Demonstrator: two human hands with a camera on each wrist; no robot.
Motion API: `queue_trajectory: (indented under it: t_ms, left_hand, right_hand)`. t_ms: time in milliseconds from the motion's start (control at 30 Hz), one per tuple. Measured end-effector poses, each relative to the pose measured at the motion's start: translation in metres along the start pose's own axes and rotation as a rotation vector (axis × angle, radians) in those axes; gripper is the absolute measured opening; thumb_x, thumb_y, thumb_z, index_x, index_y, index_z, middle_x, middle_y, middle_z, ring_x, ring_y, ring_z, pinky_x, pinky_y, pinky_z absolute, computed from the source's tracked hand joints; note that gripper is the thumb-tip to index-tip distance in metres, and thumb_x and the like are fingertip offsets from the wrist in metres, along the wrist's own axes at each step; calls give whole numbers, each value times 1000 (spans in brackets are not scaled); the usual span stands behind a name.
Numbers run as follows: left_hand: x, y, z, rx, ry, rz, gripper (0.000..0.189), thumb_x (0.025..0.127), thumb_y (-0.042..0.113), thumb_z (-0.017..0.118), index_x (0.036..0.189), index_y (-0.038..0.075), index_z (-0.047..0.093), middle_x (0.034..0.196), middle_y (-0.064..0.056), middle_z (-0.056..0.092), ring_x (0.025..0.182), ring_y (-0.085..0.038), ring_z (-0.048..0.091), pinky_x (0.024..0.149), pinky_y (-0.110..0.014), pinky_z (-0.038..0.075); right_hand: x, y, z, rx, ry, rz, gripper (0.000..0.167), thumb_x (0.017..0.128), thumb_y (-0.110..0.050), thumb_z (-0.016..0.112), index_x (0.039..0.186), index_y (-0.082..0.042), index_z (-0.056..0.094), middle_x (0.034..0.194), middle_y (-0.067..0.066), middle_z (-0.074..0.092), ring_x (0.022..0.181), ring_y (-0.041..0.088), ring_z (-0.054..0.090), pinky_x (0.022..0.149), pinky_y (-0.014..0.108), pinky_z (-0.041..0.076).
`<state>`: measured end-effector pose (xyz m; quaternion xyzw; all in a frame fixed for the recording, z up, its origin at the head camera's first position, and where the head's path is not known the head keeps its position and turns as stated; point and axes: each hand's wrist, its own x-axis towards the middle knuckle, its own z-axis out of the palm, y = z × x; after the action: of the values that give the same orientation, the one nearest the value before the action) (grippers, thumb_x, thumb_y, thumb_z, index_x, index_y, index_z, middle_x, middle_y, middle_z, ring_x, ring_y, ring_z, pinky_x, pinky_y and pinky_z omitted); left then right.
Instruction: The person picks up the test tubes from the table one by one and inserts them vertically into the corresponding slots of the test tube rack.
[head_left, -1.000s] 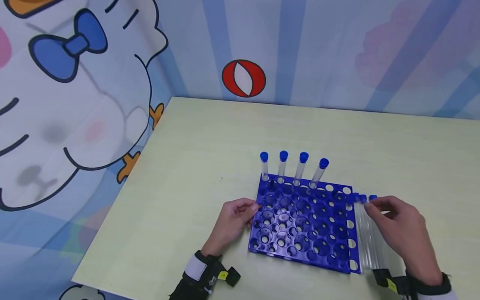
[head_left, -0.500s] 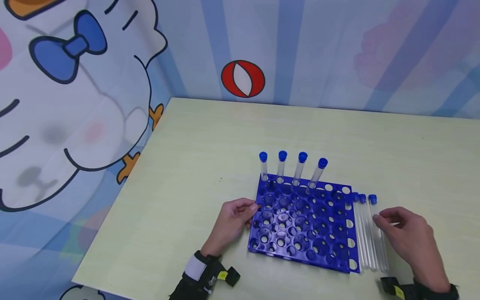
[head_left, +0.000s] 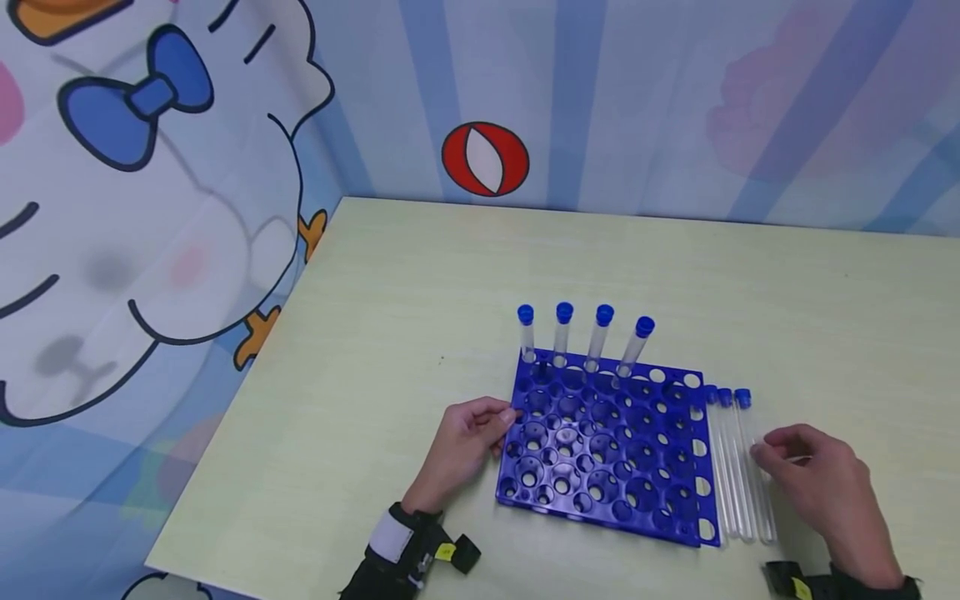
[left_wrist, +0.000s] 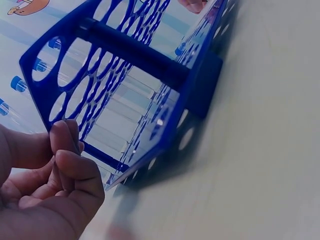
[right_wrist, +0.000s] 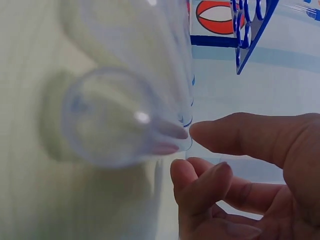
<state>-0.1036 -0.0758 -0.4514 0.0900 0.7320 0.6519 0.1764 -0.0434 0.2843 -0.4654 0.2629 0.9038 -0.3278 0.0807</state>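
Observation:
A blue test tube rack [head_left: 637,515] stands on the table. My left hand [head_left: 467,442] holds its left edge; in the left wrist view, the thumb and fingers [left_wrist: 77,165] pinch the rack's corner. Four-sided holes aside, capped test tubes [head_left: 597,342] stand in the far row, tilted slightly, with blue caps. Several more capped tubes [head_left: 738,479] lie side by side along the rack's right side. My right hand [head_left: 821,475] is beside the outermost one, fingers loosely bent. In the right wrist view, a gap shows between thumb [right_wrist: 225,132] and fingers, beside a tube's rounded clear end [right_wrist: 107,117].
The pale wooden table [head_left: 360,333] ends at a diagonal left edge. Behind it rises a striped blue backdrop [head_left: 637,100] with a red and white ball printed on it. A cartoon figure [head_left: 150,250] covers the left wall.
My right hand has left the cap end of the outermost lying tube and slid nearer to me along it. The left hand and the rack have stayed put.

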Motion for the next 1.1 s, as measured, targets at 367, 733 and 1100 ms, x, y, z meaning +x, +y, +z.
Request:
queue_trajectory:
  t_ms: [367,733,1100]
  left_hand:
    - [1,-1,0,0,-2,-2,20,93,7,52,105,-7,62,75,-9,59,63,-16,52,58,-28,49]
    - [1,-1,0,-5,-5,-8,21,93,7,52,105,-7,62,79,-11,61,63,-14,53,58,-27,49]
    - [1,-2,0,-17,-6,-6,22,93,8,52,106,-8,61,79,-12,61,63,-14,53,58,-26,49]
  right_hand:
    - [5,5,4,-10,-5,38,37,86,-24,62,109,4,55,93,19,58,77,27,51,52,28,39]
    - [11,11,8,-25,-28,79,40,86,-24,63,110,6,54,91,19,58,75,26,50,54,29,41]
    - [14,13,10,-43,-52,86,44,84,-27,65,110,7,54,92,20,58,76,27,50,57,31,42]
